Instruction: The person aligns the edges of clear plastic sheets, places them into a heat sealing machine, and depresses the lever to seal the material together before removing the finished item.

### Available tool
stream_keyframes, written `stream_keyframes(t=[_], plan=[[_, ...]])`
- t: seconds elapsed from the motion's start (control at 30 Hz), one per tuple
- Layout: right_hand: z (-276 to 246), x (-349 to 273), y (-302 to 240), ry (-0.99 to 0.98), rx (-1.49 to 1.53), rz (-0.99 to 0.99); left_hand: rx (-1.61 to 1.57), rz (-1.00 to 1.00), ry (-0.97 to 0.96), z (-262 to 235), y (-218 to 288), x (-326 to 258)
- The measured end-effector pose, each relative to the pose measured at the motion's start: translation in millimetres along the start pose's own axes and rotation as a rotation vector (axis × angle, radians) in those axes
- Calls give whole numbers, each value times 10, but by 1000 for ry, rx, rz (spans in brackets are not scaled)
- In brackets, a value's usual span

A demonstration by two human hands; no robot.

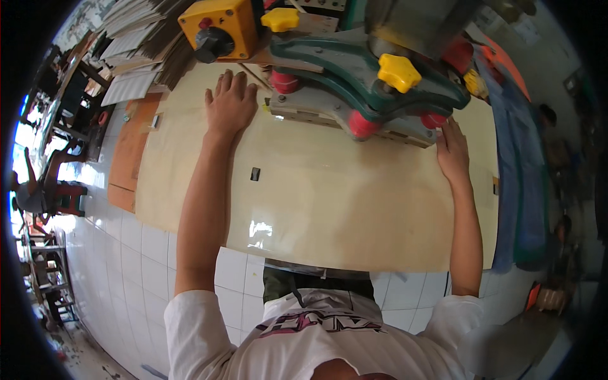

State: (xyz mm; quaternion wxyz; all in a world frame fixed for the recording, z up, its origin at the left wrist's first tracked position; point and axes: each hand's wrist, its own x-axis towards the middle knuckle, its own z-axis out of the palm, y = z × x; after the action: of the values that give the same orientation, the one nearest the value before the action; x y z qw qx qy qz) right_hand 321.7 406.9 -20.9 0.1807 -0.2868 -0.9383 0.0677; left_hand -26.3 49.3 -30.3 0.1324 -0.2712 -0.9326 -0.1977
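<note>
- Two bare hands are on or over the cream tabletop (361, 209): the left hand (232, 104), upper left of centre, lies palm down with its fingers slightly spread, released.
- Right hand (453, 152), upper right, reaches along the end of the green-and-grey machine head (354, 63), its fingers extended; whether they grip or touch it, I cannot tell.
- That machine head fills the upper middle, with two yellow star knobs (399, 73) on top and red cylindrical feet (363, 125) above its grey base plate (335, 120).
- One yellow control box (218, 28), upper left of centre, carries a black rotary knob and a small red button; any lettering on it is too small to read.
- Large dark and pink lettering (323, 322) crosses the white T-shirt (316, 345) at lower centre, upside down and foreshortened.
- Small black rectangular mark (255, 174) sits on the tabletop near the left forearm.
- Between the forearms, a broad glossy stretch runs from the base plate down to the tabletop's near edge, just before the person's waist.
- Left edge meets an orange-brown board (123, 183), with tiled floor (107, 253) beyond; stacked cardboard sheets (142, 38) stand upper left.
- Right edge borders blue sheeting (516, 158).
</note>
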Motion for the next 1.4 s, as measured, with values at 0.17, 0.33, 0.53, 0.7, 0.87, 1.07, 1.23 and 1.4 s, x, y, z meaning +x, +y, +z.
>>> stream_keyframes(t=[0.17, 0.33, 0.53, 0.7, 0.87, 1.07, 1.23, 1.4], plan=[[7, 10, 57, -30, 59, -14, 3, 2, -3, -10, 36, -8], [11, 19, 37, -66, 106, -9, 25, -18, -35, -10, 9, -16], [4, 31, 73, -48, 64, -49, 16, 10, 1, 3, 20, -18], [-2, 35, 33, -39, 72, -79, 31, -16, -12, 2, 14, -24], [-21, 36, 27, -60, 80, -71, 22, -21, -18, -7, 22, -26], [-16, 40, 61, -83, 54, -49, 41, -25, -24, -10, 32, -14], [-2, 29, 73, -65, 36, -58, 3, 1, 8, 1, 27, -21], [-28, 15, 10, -43, 52, -58, 35, -23, -19, 5, 20, -21]])
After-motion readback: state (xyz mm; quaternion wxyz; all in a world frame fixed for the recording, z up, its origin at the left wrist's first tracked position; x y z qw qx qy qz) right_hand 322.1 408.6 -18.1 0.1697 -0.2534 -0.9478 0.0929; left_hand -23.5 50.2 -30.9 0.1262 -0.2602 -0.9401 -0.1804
